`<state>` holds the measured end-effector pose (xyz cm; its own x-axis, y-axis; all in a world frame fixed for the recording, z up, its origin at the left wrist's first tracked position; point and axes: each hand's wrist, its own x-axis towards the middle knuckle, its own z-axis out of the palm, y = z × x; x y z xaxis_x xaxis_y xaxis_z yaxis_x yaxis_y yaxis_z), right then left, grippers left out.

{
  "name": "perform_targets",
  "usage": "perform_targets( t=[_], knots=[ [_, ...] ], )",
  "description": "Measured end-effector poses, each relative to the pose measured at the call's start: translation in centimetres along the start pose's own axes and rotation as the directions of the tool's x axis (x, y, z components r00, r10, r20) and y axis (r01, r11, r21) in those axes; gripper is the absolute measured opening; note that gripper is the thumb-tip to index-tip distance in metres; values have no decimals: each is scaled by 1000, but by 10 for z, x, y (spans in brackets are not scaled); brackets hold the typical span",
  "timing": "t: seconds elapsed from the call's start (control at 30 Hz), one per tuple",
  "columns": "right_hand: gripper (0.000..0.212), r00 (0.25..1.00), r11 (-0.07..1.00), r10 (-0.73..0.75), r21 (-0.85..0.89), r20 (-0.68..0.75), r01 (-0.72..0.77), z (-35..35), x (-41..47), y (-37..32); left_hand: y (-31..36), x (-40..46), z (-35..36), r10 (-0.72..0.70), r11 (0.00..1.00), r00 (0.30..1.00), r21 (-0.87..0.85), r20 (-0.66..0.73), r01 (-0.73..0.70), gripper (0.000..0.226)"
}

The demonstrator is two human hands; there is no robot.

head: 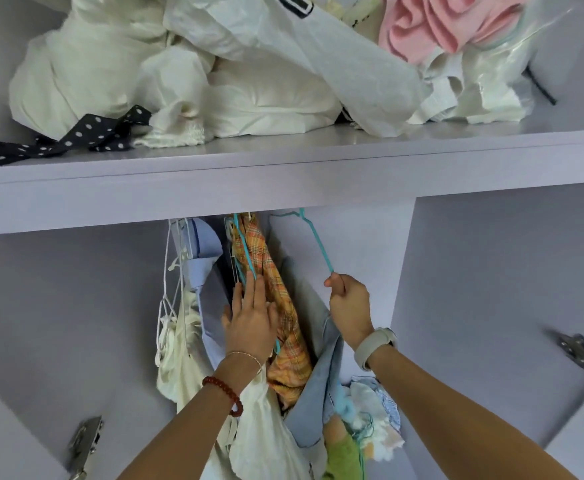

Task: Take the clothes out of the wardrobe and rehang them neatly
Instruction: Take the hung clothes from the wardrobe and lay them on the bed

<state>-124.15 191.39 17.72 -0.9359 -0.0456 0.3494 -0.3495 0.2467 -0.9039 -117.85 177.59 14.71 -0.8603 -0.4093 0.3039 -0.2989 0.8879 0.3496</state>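
the teal hanger (313, 242) hangs under the shelf (283, 168), its hook up near the shelf's underside, and a pale blue denim garment (318, 386) sags from it, bunched low and half off. the right hand (347, 306) is the grip here: fingers curled round the hanger's lower end, so the hanger rises from the fist up and to the left while the denim drops below the wrist. the left hand (250, 318) lies flat, fingers straight, pressing against the orange plaid garment (276, 296) and the light blue shirt (207, 271) just beside it, holding them aside. judging from this, the denim could slide off entirely if the hanger tilts, and the hook may snag the neighbouring teal hanger. white clothes (186, 348) hang further left; a heap of white and pink laundry (214, 64) sits on the shelf.
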Motion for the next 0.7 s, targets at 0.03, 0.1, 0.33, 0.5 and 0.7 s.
perform_targets(
  t=[0.03, 0.1, 0.33, 0.5, 0.7],
  knots=[
    [31, 1000, 1000, -4, -10, -15, 4, -5, -1, 1, 3, 0, 0, -5, 1000, 1000, 8, -5, 5, 53],
    [30, 999, 1000, -15, -28, -31, 14, -16, -3, 5, 10, -2, -1, -3, 999, 999, 33, -43, 4, 52],
    [30, 997, 1000, 23, -5, -80, -23, -51, 10, 3, 48, -8, -16, 306, 941, 874, -20, -378, -338, 40],
    [28, 995, 997, 3, -73, -101, -11, -79, 7, 11, 78, -7, -19, 364, 907, 856, -69, -367, -415, 39],
    [28, 990, 996, 3, -89, -142, -16, -99, 18, 0, 91, -2, -4, 383, 896, 898, -146, -218, -418, 45]
  ],
)
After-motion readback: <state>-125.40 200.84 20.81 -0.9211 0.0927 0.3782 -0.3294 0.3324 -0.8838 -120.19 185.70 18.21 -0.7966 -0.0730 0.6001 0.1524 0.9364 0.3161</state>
